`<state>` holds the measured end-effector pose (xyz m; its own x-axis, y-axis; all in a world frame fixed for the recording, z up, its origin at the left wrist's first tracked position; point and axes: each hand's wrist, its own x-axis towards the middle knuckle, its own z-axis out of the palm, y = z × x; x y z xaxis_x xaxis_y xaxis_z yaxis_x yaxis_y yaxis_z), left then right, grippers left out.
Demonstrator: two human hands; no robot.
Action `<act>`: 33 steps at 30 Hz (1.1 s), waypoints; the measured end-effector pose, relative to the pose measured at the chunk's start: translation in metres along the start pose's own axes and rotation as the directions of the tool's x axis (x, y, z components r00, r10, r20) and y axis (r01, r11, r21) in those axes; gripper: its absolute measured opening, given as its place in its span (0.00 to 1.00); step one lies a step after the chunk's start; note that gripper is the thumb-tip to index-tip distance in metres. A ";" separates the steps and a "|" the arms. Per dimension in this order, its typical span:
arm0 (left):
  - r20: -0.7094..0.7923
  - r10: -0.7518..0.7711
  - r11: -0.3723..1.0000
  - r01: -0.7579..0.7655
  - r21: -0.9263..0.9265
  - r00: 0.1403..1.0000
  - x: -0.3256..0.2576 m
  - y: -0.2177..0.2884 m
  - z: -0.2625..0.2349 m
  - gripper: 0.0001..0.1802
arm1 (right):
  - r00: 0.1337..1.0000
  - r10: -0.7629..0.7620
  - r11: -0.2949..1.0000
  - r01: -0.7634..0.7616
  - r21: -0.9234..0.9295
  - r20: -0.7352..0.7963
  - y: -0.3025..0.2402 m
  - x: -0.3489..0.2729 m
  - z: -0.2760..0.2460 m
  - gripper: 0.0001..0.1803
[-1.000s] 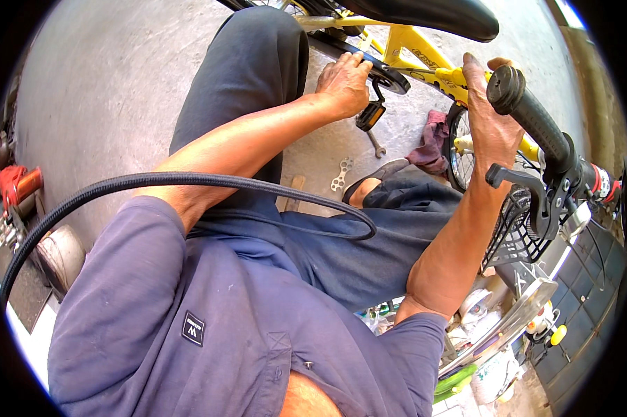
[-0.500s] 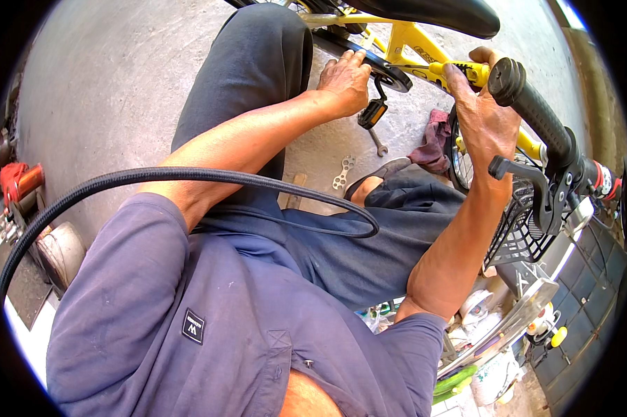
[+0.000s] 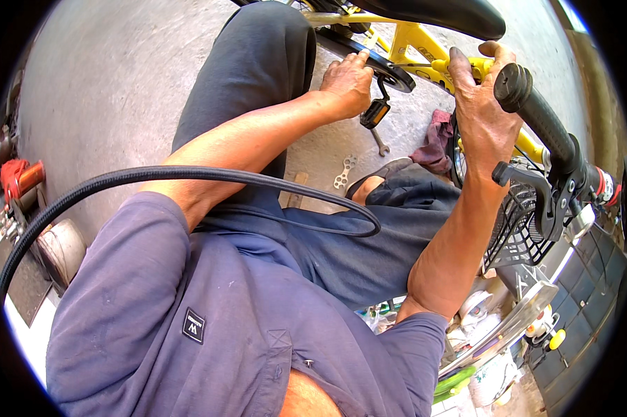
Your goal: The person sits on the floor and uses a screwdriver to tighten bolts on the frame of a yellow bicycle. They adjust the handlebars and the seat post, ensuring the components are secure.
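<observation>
A yellow bicycle frame [image 3: 405, 43] stands in front of me with a black chain guard [image 3: 341, 46] along its side. My left hand [image 3: 347, 85] lies on the chain guard, its fingers curled over the edge. My right hand [image 3: 481, 104] has its thumb and fingers around the yellow handle of a screwdriver [image 3: 477, 67], partly hidden by the hand. The screwdriver's thin dark shaft points left, toward the front end of the guard; where its tip sits is too small to tell. A black pedal with orange reflectors [image 3: 376, 112] hangs below the guard.
Beside my right arm is the black handlebar grip [image 3: 543, 115], with a brake lever [image 3: 529, 182] and a wire basket [image 3: 518, 229]. On the floor lie an open-ended wrench [image 3: 381, 144], a flat multi-hole spanner [image 3: 344, 172] and a dark red cloth [image 3: 435, 142]. A black hose [image 3: 188, 174] arches over my left arm.
My right hand has turned a little around the screwdriver handle, with thumb and forefinger raised and spread wider. The left hand stays on the chain guard.
</observation>
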<state>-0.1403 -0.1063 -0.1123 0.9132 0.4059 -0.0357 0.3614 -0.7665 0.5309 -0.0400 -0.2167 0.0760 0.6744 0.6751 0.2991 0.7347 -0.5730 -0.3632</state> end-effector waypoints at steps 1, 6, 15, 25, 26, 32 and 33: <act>-0.006 0.001 1.000 -0.001 -0.004 1.000 0.000 -0.001 0.001 0.18 | 1.000 0.004 0.999 -0.005 0.041 0.014 -0.003 -0.001 0.000 0.23; 0.011 -0.004 1.000 0.004 0.006 1.000 -0.001 0.001 -0.002 0.19 | 0.996 0.032 0.985 -0.046 0.164 0.087 -0.005 -0.002 -0.003 0.22; 0.020 0.000 1.000 0.000 -0.016 1.000 0.000 0.000 -0.001 0.17 | 0.971 -0.220 0.975 0.218 0.029 0.092 0.006 -0.001 0.002 0.19; -0.024 0.019 0.999 -0.020 -0.036 1.000 -0.002 -0.001 0.001 0.13 | 0.966 -0.076 0.996 0.061 0.066 0.248 0.011 -0.007 -0.014 0.19; -0.020 0.022 0.999 -0.022 -0.029 1.000 -0.002 0.000 0.001 0.13 | 0.974 -0.127 0.991 0.117 0.065 0.186 0.013 -0.007 -0.011 0.19; -0.017 0.026 1.000 -0.026 -0.015 1.000 -0.003 0.001 0.000 0.12 | 0.981 -0.158 0.987 0.159 -0.001 0.113 0.000 0.003 0.000 0.19; -0.017 0.028 0.999 -0.029 -0.020 0.999 -0.002 0.000 0.001 0.12 | 0.979 -0.185 0.980 0.191 -0.064 0.090 -0.003 0.005 0.004 0.18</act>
<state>-0.1423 -0.1073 -0.1127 0.9199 0.3920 -0.0066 0.3312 -0.7680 0.5482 -0.0390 -0.2101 0.0745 0.5178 0.8084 0.2800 0.8529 -0.4623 -0.2424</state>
